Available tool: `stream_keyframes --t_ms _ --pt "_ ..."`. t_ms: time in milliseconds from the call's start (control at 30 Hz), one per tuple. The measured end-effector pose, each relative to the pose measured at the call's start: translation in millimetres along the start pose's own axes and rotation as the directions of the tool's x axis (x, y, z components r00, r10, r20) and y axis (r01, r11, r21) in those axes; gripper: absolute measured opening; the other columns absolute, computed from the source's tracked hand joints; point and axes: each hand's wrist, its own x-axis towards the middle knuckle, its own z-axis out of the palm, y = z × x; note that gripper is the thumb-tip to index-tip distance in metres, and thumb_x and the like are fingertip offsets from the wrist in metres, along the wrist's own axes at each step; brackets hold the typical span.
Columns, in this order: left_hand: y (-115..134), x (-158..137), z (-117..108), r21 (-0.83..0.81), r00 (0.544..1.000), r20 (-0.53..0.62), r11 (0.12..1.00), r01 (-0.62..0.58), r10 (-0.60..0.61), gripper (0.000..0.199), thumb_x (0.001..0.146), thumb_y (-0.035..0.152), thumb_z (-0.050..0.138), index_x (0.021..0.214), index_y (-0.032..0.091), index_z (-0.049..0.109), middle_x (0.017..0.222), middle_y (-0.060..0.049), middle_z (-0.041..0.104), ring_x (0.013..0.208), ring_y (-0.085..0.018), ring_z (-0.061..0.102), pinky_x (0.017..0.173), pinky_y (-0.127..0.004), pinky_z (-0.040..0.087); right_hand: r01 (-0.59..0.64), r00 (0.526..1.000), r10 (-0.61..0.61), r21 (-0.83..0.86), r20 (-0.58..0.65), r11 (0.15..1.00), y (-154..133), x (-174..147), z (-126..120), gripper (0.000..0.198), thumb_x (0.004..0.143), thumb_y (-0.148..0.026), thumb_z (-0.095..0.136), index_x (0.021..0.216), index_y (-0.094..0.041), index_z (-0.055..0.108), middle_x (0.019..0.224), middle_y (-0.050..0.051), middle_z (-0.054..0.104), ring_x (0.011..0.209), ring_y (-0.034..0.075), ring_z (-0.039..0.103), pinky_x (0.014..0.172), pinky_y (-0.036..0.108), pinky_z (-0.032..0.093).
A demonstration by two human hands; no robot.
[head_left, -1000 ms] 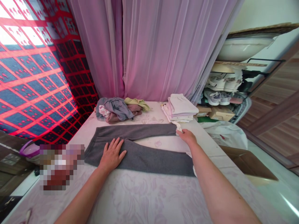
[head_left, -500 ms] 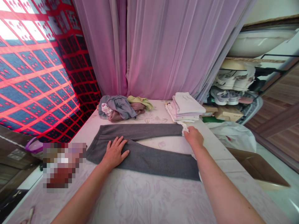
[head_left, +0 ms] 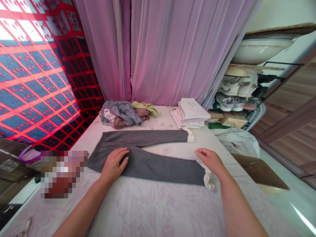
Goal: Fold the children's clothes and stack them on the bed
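Note:
A pair of dark grey trousers [head_left: 158, 164] lies spread on its side, waistband to the left and legs to the right. White ruffled cuffs finish both legs. My left hand [head_left: 114, 164] rests on the upper part of the nearer leg, fingers stretched and thumb apart. Beside the nearer leg's cuff is my right hand [head_left: 209, 159], its fingers bent and pressed together. Nothing shows between its fingertips, and part of that cuff is hidden under it. The farther leg's cuff [head_left: 190, 135] lies free.
A loose heap of clothes [head_left: 123, 113] sits at the back left of the flower-patterned bed surface [head_left: 153, 210]. At the back right stands a stack of folded white clothes [head_left: 191, 112]. Purple curtains [head_left: 163, 49] hang behind. Shoes [head_left: 230, 102] fill a rack on the right, above a brown box [head_left: 259, 171].
My right hand has let go of the farther cuff and moved nearer, to the other leg's cuff. My left hand stays on the trousers, fingers less spread. The view has shifted slightly.

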Motion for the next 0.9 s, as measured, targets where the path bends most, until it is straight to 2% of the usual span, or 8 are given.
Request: stream_keyframes --t_ms 133,233,367,433,533,633,767,900 --pt "-8 -16 -14 -0.039 0.992 0.081 0.995 -0.095 0.098 0.035 0.088 0.049 0.049 0.102 0.025 0.072 0.114 -0.006 0.070 0.108 -0.024 0.062 0.097 -0.041 0.048 -0.079 0.997 0.076 0.194 0.022 0.978 37 -30 -14 0.038 0.072 -0.053 0.056 0.086 -0.020 0.071 0.086 0.006 0.074 0.082 0.024 0.066 0.073 0.032 0.051" --pt "-18 -28 -23 -0.004 0.972 0.189 0.990 -0.138 0.137 0.043 0.081 0.058 0.057 0.109 0.030 0.070 0.123 -0.005 0.066 0.119 -0.028 0.057 0.100 -0.045 0.046 -0.057 0.994 0.027 0.286 0.105 0.957 49 -48 -16 0.049 0.066 -0.055 0.065 0.102 -0.022 0.070 0.113 0.009 0.069 0.103 0.027 0.063 0.080 0.033 0.053" --pt "-26 -35 -25 0.020 0.958 0.252 0.989 -0.145 0.135 0.051 0.079 0.060 0.058 0.120 0.030 0.065 0.132 -0.006 0.061 0.124 -0.030 0.053 0.102 -0.046 0.044 0.047 0.995 -0.069 0.287 0.068 0.957 46 -53 -8 0.046 0.069 -0.050 0.064 0.108 -0.025 0.069 0.140 0.008 0.052 0.123 0.027 0.052 0.088 0.033 0.050" --pt "-26 -36 -22 0.034 0.964 0.238 0.991 -0.128 0.117 0.049 0.081 0.059 0.056 0.119 0.030 0.066 0.132 -0.006 0.061 0.124 -0.030 0.053 0.102 -0.048 0.044 0.082 0.994 -0.099 0.250 0.056 0.965 42 -49 0 0.040 0.071 -0.047 0.061 0.104 -0.024 0.070 0.135 0.008 0.056 0.120 0.026 0.054 0.089 0.033 0.050" --pt "-23 -37 -17 0.041 0.976 0.196 0.994 -0.101 0.091 0.046 0.084 0.058 0.051 0.116 0.030 0.068 0.129 -0.007 0.063 0.124 -0.030 0.053 0.102 -0.049 0.043 0.092 0.994 -0.098 0.131 0.037 0.987 37 -42 12 0.031 0.074 -0.041 0.055 0.094 -0.024 0.072 0.113 0.007 0.067 0.107 0.024 0.061 0.087 0.034 0.050" --pt "-21 -37 -15 0.036 0.977 0.188 0.994 -0.103 0.095 0.046 0.085 0.058 0.051 0.118 0.030 0.067 0.130 -0.007 0.062 0.124 -0.030 0.053 0.103 -0.049 0.043 0.080 0.996 -0.080 0.011 -0.041 0.997 35 -38 20 0.029 0.077 -0.037 0.049 0.089 -0.025 0.072 0.102 0.006 0.069 0.095 0.022 0.063 0.086 0.034 0.049" --pt "-20 -38 -17 0.034 0.977 0.189 0.994 -0.103 0.094 0.048 0.084 0.059 0.052 0.118 0.030 0.067 0.130 -0.007 0.062 0.124 -0.030 0.053 0.104 -0.050 0.042 0.030 0.993 -0.033 -0.034 -0.110 0.999 31 -35 25 0.029 0.079 -0.036 0.047 0.088 -0.024 0.071 0.101 0.006 0.070 0.095 0.023 0.063 0.088 0.035 0.047" --pt "-19 -37 -17 0.041 0.980 0.178 0.994 -0.102 0.094 0.049 0.083 0.061 0.052 0.117 0.030 0.067 0.130 -0.007 0.062 0.124 -0.030 0.053 0.104 -0.049 0.042 -0.014 0.998 0.014 -0.009 -0.068 1.000 30 -38 19 0.031 0.076 -0.037 0.053 0.099 -0.024 0.070 0.110 0.006 0.068 0.100 0.023 0.062 0.089 0.035 0.048"
